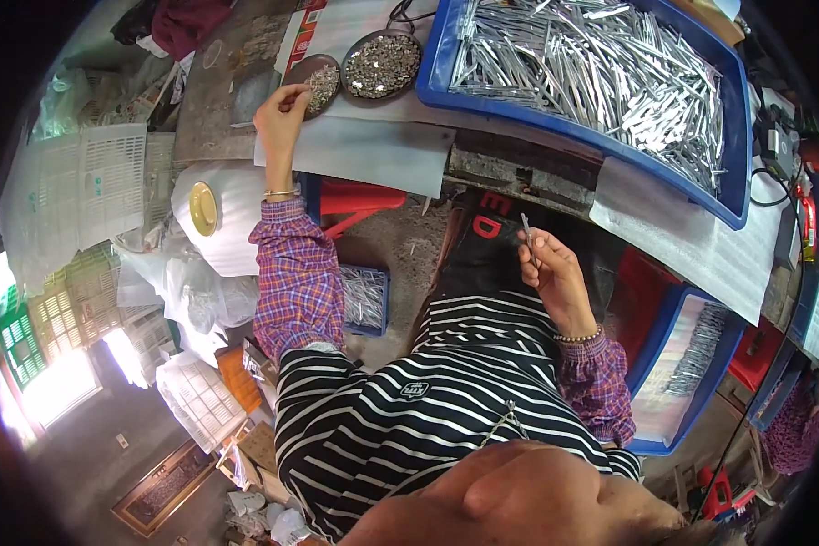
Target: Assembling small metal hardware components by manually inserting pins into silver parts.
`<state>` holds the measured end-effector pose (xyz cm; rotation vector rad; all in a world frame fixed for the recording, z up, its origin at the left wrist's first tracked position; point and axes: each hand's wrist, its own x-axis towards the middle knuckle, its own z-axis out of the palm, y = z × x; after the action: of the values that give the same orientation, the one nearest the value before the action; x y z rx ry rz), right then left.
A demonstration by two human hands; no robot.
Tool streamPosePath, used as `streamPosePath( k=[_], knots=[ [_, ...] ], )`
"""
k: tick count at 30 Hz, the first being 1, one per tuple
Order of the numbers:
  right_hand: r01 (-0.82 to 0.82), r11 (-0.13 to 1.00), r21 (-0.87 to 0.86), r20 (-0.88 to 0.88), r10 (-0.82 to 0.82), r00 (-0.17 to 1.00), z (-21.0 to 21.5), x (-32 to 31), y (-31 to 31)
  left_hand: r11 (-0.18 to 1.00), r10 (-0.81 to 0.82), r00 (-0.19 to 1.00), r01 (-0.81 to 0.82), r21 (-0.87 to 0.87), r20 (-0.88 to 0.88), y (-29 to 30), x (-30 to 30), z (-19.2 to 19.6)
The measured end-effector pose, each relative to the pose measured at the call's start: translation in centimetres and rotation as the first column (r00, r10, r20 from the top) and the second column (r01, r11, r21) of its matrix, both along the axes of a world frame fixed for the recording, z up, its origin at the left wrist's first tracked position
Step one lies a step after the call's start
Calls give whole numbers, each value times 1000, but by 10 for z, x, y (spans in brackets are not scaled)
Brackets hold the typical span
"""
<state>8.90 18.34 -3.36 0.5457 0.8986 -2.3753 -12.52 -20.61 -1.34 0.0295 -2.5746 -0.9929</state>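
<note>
My left hand [282,116] reaches to the near edge of a small round dish [334,66] of tiny metal parts. Its thumb and fingertips are pinched together; whatever lies between them is too small to make out. Beside that dish stands a larger round dish [381,95] heaped with small shiny metal pieces. Over my lap, my right hand [555,271] grips a thin metal strip [527,227] between thumb and fingers, its tip pointing up. Farther right on the table, a blue tray [519,109] holds a heap of long silvery metal strips [601,77].
Below the table, a small blue bin [385,305] of metal pieces stands near a red stool [359,196]. Another blue crate [669,309] with metal strips is at my right. Pale plastic baskets [109,168] are stacked at the left. A cable [778,191] hangs at the far right.
</note>
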Motion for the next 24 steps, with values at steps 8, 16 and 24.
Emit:
streamPosePath(
  k=[8, 16, 24],
  knots=[
    [-12, 1000, 1, 5, 12, 1000, -2, 1, 0, 998, 9, 1000, -7, 70, -24, 8, 6, 3],
    [-23, 1000, 15, 14, 23, 1000, -3, -2, -3, 946, -149, 988, 151, 286, -29, 30, 14, 4],
    [-21, 1000, 14, 11, 20, 1000, -7, 4, -3, 969, -212, 977, 215, 120, -39, 71, 23, 3]
  ],
)
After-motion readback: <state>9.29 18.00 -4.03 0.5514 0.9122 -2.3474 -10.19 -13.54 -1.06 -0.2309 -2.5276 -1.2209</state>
